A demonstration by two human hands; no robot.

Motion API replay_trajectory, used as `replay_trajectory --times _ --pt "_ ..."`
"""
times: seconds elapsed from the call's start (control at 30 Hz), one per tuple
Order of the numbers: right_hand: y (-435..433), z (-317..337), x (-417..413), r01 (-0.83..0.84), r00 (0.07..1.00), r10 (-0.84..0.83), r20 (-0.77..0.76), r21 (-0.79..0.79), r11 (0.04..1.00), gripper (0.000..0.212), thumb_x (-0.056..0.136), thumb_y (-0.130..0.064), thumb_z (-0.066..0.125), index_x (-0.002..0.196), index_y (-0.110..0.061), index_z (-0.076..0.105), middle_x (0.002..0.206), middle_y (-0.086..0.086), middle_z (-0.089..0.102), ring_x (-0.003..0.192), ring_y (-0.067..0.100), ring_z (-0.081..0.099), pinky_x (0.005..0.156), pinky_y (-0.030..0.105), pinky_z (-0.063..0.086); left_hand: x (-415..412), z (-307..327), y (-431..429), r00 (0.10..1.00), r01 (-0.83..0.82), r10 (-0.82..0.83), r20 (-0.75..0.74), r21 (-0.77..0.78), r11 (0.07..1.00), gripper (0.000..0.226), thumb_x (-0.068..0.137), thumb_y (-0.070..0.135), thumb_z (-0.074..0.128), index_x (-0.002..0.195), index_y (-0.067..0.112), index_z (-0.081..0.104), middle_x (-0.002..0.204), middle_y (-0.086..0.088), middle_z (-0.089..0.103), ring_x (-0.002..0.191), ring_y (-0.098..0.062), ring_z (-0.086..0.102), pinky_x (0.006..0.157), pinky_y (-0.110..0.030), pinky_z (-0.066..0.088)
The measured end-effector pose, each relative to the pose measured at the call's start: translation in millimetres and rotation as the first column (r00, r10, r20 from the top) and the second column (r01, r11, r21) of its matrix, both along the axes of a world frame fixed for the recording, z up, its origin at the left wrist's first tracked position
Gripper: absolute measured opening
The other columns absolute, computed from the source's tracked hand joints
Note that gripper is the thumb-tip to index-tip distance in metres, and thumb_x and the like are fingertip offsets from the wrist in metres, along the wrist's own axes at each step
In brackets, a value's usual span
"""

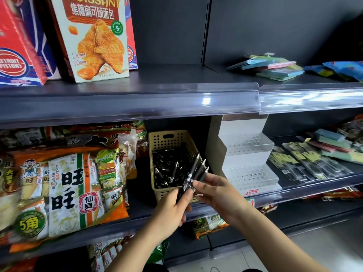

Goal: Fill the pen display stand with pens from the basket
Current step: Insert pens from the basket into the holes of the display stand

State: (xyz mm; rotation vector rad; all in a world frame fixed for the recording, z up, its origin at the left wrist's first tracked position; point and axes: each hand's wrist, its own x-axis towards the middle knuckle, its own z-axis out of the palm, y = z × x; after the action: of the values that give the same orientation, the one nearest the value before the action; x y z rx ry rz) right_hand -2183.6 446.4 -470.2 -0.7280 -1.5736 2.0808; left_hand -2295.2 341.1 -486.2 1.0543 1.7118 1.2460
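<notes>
**A:** What sits nearest us?

**B:** Our left hand (172, 211) curls round the lower ends of a few black pens (196, 171), with their tips fanned upward. Our right hand (216, 191) pinches the same bunch at mid-barrel. We judge this is to peel one pen free while the left holds the rest together.

**A:** Where do we hold them?

**B:** In front of the beige basket (157, 138), over its front rim. More loose pens (167, 173) lie heaped inside, so our supply is close by.

**A:** And the display stand?

**B:** The display stand (245, 146) is just right of the basket on the same shelf, white and stepped. Every hole we can see is empty, so we take the filling as barely begun. With the tips up, we should mind which end goes into a hole.

**A:** Further off?

**B:** Rice cracker bags (64, 185) to the left, packaged pens (306, 165) to the right, and a croissant box (94, 40) on the shelf above.
</notes>
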Motion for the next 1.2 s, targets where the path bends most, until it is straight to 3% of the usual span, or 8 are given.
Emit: replay_trajectory --times 0.17,0.37,0.57,0.7,0.8,0.9,1.0,1.2 --pt "-6 -4 5 0.034 0.999 -0.034 0.008 -0.019 0.999 0.029 0.082 -0.013 0.065 0.104 0.005 0.064 0.097 0.018 0.065 0.082 0.029 0.056 0.084 0.044 0.041 11 -6 -3 0.971 -0.008 0.016 0.238 -0.036 0.999 0.02 0.097 0.028 0.045 0.101 0.013 0.058 0.075 -0.001 0.06 0.053 -0.004 0.049 0.048 -0.019 0.039" --pt "-6 -8 14 0.058 0.996 -0.055 0.072 -0.027 0.998 0.01 0.088 -0.007 0.059 0.095 -0.006 0.066 0.085 0.006 0.069 0.071 0.015 0.062 0.063 0.017 0.046 16 -4 -5 0.904 0.017 0.02 0.426 -0.083 0.996 0.017 0.097 0.018 0.046 0.105 0.01 0.059 0.074 -0.003 0.062 0.06 -0.01 0.051 0.05 -0.019 0.039" --pt "5 -9 22 0.214 0.952 -0.257 0.168 0.238 0.947 0.066 0.079 -0.018 0.072 0.137 -0.021 0.039 0.123 -0.002 0.055 0.106 0.009 0.056 0.076 0.015 0.05 11 -5 0 0.999 0.038 -0.033 0.032 -0.167 0.985 0.013 0.099 0.023 0.043 0.093 0.021 0.055 0.074 0.003 0.056 0.06 -0.007 0.047 0.051 -0.017 0.037" --pt "18 -2 33 -0.172 0.917 -0.278 0.287 0.911 0.375 0.088 0.069 -0.032 0.08 0.143 -0.028 0.033 0.141 -0.007 0.043 0.136 0.013 0.031 0.111 0.04 0.031 1 -8 2 0.902 0.003 -0.082 -0.425 -0.183 0.983 0.013 0.098 0.035 0.042 0.1 0.029 0.053 0.091 0.004 0.061 0.08 -0.013 0.054 0.068 -0.027 0.039" --pt "16 -4 30 -0.448 0.859 -0.35 0.375 0.88 -0.156 0.083 0.057 -0.041 0.084 0.131 -0.026 0.051 0.126 -0.005 0.06 0.132 0.021 0.044 0.104 0.059 0.032 0 -6 2 0.803 0.027 -0.121 -0.583 -0.167 0.986 0.031 0.098 0.037 0.04 0.126 0.029 0.048 0.113 0.006 0.06 0.103 -0.013 0.057 0.081 -0.026 0.043" --pt "12 -10 25 -0.565 0.802 -0.403 0.441 0.778 -0.275 0.06 0.059 -0.042 0.084 0.111 -0.023 0.063 0.098 -0.004 0.071 0.113 0.019 0.062 0.091 0.067 0.041 2 -2 3 0.759 0.078 -0.154 -0.632 -0.147 0.986 0.026 0.098 0.038 0.04 0.119 0.027 0.05 0.117 0.01 0.057 0.104 -0.008 0.056 0.082 -0.023 0.044" --pt "11 -10 23 -0.625 0.762 -0.398 0.51 0.74 -0.249 0.024 0.084 -0.029 0.066 0.104 -0.018 0.06 0.091 0.001 0.068 0.093 0.023 0.067 0.102 0.055 0.037 4 3 3 0.712 0.129 -0.201 -0.673 -0.156 0.979 0.015 0.096 0.039 0.044 0.099 0.026 0.051 0.102 0.013 0.056 0.094 -0.008 0.056 0.078 -0.027 0.046" --pt "7 -17 32 -0.57 0.75 -0.244 0.615 0.788 0.234 0.022 0.096 -0.034 0.045 0.098 -0.013 0.052 0.096 0.006 0.064 0.084 0.028 0.061 0.068 0.036 0.043 -5 12 2 0.881 0.028 -0.039 -0.472 -0.03 0.999 0.034 0.079 0.038 0.071 0.111 0.039 0.059 0.096 0.026 0.055 0.059 0.0 0.064 0.057 -0.006 0.044"
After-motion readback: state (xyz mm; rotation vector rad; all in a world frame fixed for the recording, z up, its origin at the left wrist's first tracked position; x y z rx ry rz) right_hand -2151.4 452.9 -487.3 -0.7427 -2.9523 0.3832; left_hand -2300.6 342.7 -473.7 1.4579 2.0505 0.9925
